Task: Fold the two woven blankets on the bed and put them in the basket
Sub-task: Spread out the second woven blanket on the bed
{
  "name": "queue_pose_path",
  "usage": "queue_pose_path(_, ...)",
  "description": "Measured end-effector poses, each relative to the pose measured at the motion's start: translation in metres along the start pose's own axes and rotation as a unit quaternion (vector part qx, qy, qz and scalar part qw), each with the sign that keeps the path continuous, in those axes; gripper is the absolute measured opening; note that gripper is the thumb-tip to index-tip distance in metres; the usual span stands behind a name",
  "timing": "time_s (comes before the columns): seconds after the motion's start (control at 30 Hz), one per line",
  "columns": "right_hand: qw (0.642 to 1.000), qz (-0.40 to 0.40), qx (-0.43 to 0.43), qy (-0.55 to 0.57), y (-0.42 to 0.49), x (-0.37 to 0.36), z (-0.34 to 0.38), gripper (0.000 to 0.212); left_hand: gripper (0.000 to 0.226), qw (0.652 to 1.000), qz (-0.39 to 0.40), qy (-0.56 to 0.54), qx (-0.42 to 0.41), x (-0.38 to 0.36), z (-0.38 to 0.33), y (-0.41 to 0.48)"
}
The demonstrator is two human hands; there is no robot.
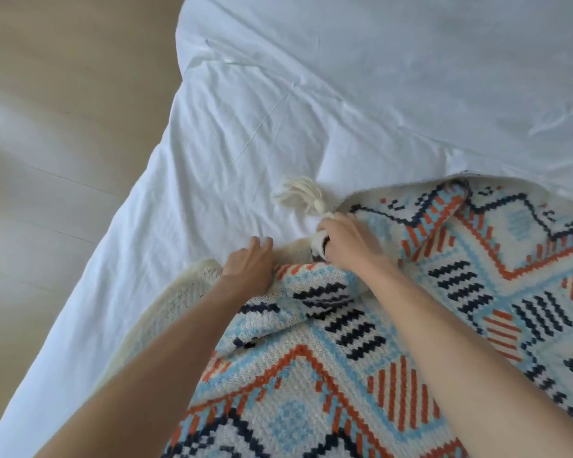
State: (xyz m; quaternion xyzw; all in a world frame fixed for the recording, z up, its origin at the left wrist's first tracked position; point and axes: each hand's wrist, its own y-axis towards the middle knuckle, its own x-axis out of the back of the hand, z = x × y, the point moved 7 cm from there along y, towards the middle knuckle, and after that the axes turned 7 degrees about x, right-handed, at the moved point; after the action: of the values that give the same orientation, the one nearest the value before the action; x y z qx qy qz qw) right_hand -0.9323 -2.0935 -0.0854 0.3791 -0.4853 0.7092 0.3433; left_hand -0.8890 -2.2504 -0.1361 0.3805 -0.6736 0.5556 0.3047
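White-sheeted bed [344, 94] carries a woven blanket [311, 375]; right grip [344, 241] clutches its tasselled corner, left grip [248, 264] rests on it, fingers relaxed.

We logged one view, from the head-worn wide-angle camera. It faced forward and steeply down onto the bed [344, 94], near enough that both forearms [166, 358] and the woven blanket [411, 325] filled the lower frame. The view sat tilted: the bed's edge ran diagonally, with floor [47, 94] at left.
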Motion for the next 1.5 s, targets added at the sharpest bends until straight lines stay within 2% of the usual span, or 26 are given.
queue_pose_path(0.13, 0.991, -0.122, 0.029, 0.036, 0.043, 0.058, 0.014, 0.062, 0.015, 0.977, -0.130, -0.121, 0.121, 0.049, 0.046, 0.013)
queue_pose_path(0.2, 0.988, -0.132, 0.054, 0.053, 0.071, 0.080, 0.028, 0.071, 0.012, 0.961, -0.174, -0.132, 0.170, 0.072, 0.076, 0.019)
queue_pose_path(0.3, 0.992, -0.100, 0.043, 0.069, 0.110, 0.093, 0.039, 0.078, 0.021, 0.944, -0.174, -0.133, 0.247, 0.091, 0.113, 0.028)
queue_pose_path(0.37, 0.994, -0.097, 0.021, 0.043, 0.126, 0.092, 0.041, 0.071, 0.025, 0.944, -0.136, -0.131, 0.272, 0.091, 0.123, 0.034)
queue_pose_path(0.47, 0.995, -0.098, 0.035, 0.013, 0.136, 0.080, 0.050, 0.049, 0.015, 0.953, -0.120, -0.126, 0.247, 0.086, 0.120, 0.044)
queue_pose_path(0.53, 0.993, -0.102, 0.065, 0.012, 0.140, 0.070, 0.059, 0.046, 0.004, 0.958, -0.114, -0.145, 0.222, 0.081, 0.115, 0.050)
queue_pose_path(0.57, 0.990, -0.118, 0.080, 0.016, 0.144, 0.069, 0.064, 0.047, 0.006, 0.960, -0.104, -0.155, 0.209, 0.076, 0.114, 0.054)
queue_pose_path(0.67, 0.981, -0.151, 0.116, 0.029, 0.161, 0.066, 0.087, 0.058, 0.014, 0.968, -0.068, -0.173, 0.171, 0.063, 0.113, 0.062)
queue_pose_path(0.73, 0.985, -0.115, 0.127, 0.023, 0.182, 0.053, 0.107, 0.075, 0.013, 0.971, -0.057, -0.181, 0.148, 0.053, 0.116, 0.064)
queue_pose_path(0.8, 0.991, -0.073, 0.114, 0.018, 0.202, 0.037, 0.122, 0.081, 0.010, 0.975, -0.066, -0.173, 0.122, 0.041, 0.117, 0.065)
queue_pose_path(0.9, 0.997, -0.041, 0.072, 0.005, 0.221, 0.019, 0.125, 0.065, 0.005, 0.972, -0.087, -0.199, 0.095, 0.030, 0.122, 0.068)
queue_pose_path(0.97, 0.997, -0.058, 0.048, 0.004, 0.222, 0.018, 0.123, 0.049, 0.008, 0.969, -0.073, -0.220, 0.084, 0.029, 0.125, 0.072)
queue_pose_path(1.07, 0.993, -0.109, 0.033, 0.015, 0.215, 0.029, 0.122, 0.042, 0.011, 0.969, -0.042, -0.225, 0.095, 0.038, 0.129, 0.078)
queue_pose_path(1.13, 0.981, -0.186, 0.043, 0.027, 0.214, 0.055, 0.125, 0.033, 0.009, 0.969, -0.069, -0.201, 0.127, 0.063, 0.135, 0.086)
queue_pose_path(1.2, 0.959, -0.271, 0.050, 0.066, 0.220, 0.090, 0.127, 0.025, 0.017, 0.951, -0.163, -0.191, 0.179, 0.107, 0.148, 0.097)
queue_pose_path(1.23, 0.951, -0.289, 0.055, 0.098, 0.226, 0.104, 0.127, 0.026, 0.019, 0.934, -0.211, -0.213, 0.196, 0.128, 0.155, 0.102)
queue_pose_path(1.27, 0.948, -0.281, 0.063, 0.134, 0.232, 0.111, 0.126, 0.033, 0.019, 0.916, -0.240, -0.249, 0.203, 0.143, 0.161, 0.106)
queue_pose_path(1.33, 0.959, -0.204, 0.073, 0.180, 0.241, 0.102, 0.126, 0.064, 0.023, 0.902, -0.233, -0.302, 0.200, 0.148, 0.169, 0.115)
queue_pose_path(1.37, 0.968, -0.168, 0.064, 0.176, 0.241, 0.091, 0.123, 0.075, 0.027, 0.909, -0.208, -0.303, 0.196, 0.141, 0.169, 0.117)
queue_pose_path(1.4, 0.976, -0.150, 0.050, 0.147, 0.237, 0.078, 0.120, 0.076, 0.032, 0.921, -0.179, -0.292, 0.187, 0.129, 0.167, 0.116)
queue_pose_path(1.5, 0.982, -0.184, 0.036, -0.011, 0.219, 0.049, 0.116, 0.053, 0.039, 0.953, -0.151, -0.230, 0.127, 0.090, 0.151, 0.111)
